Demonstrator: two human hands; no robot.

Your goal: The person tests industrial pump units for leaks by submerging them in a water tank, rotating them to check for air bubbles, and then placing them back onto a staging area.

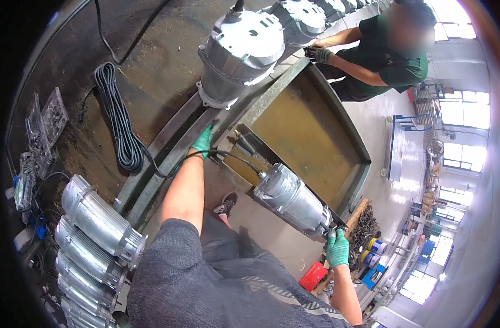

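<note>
A silver electric motor (293, 199) lies tilted along a dark narrow channel at the near side of a metal tank. A black cable (236, 155) leaves its upper left end and runs past my left wrist. My right hand (338, 249), in a green glove, is closed on the motor's lower right end, by its shaft. My left hand (202, 141), also green-gloved, reaches to the metal rail (170, 150) along the bench edge. Its fingers are partly hidden against the rail, so their grip cannot be made out. The cable crosses beside it.
The tank (364, 167) holds brownish liquid. Upright motors (239, 60) stand in a row on the bench; several finned housings (99, 218) sit at lower left. A coiled cable (118, 117) lies on the bench. A co-worker (378, 57) stands beyond the tank. A red case (314, 276) is at lower right.
</note>
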